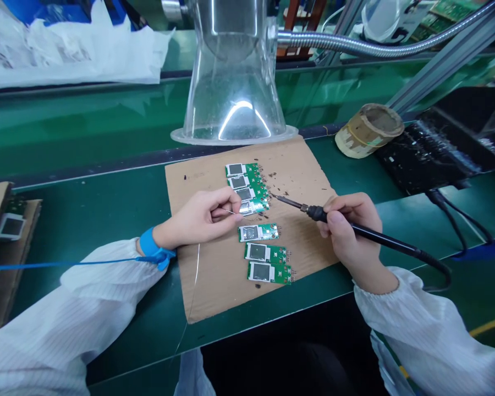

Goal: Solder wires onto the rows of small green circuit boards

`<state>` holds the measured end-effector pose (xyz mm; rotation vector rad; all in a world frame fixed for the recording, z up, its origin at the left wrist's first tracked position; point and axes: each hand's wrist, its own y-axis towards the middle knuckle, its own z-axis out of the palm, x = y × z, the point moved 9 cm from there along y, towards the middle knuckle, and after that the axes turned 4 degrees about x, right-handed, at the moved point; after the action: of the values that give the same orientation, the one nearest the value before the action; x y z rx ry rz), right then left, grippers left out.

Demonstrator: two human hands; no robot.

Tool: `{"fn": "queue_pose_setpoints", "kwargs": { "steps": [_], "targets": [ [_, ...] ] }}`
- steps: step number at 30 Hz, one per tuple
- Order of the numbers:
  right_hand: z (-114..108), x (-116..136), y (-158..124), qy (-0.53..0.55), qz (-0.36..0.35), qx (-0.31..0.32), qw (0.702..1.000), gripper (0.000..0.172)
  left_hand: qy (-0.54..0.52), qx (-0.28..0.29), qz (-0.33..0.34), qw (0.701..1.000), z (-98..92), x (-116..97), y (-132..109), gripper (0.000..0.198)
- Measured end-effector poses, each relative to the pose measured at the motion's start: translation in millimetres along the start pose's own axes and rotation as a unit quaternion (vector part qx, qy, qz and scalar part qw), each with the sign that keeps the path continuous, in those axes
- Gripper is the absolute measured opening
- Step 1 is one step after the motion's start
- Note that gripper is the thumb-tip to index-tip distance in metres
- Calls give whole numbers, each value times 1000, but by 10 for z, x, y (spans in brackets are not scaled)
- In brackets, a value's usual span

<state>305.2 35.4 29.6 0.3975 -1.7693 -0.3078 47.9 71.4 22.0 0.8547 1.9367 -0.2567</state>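
The soldering iron [396,242] is lying slantwise across the right hand [350,234], whose fingers are closing fully round the front of its black handle in a pen-like grip; its metal tip is pointing left and hovering just beside the right edge of the upper circuit boards [247,187], and whether it is touching them is too fine to tell. The left hand [200,217] is pinching the solder wire [197,269] tightly between thumb and fingertips, with a short end poking out toward the lowest board of that upper group while the rest is trailing down over the cardboard sheet [305,165] toward the bench edge. Four boards are sitting stacked close together in the upper group, and the three lower circuit boards [266,253] are lying just below them, all on the cardboard. Dark specks are dotting the sheet near the iron's tip. A blue wrist strap [150,245] is wrapping the left wrist, and its blue cord [66,264] is running off to the left. Both arms are wearing white sleeves. The cardboard is resting on the green bench [86,203]. Behind it a clear fume hood [235,82] is standing over the sheet's far edge, with a flexible metal hose [355,47] arching to the right. A worn tape roll [369,129] is sitting near the sheet's far right corner, beside a black tray [429,148]
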Motion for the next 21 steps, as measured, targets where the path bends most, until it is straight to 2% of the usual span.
{"fn": "queue_pose_setpoints", "kwargs": {
  "steps": [8,16,21],
  "targets": [
    [75,-32,-133,-10,40,18,999,10,51,-31,34,998,-31,-47,-6,7],
    [200,-118,-99,-30,91,51,994,19,90,-24,43,995,-11,-115,43,10],
    [218,-97,-87,-30,90,65,993,19,111,-18,40,993,10,-98,43,9]
  ]
}}
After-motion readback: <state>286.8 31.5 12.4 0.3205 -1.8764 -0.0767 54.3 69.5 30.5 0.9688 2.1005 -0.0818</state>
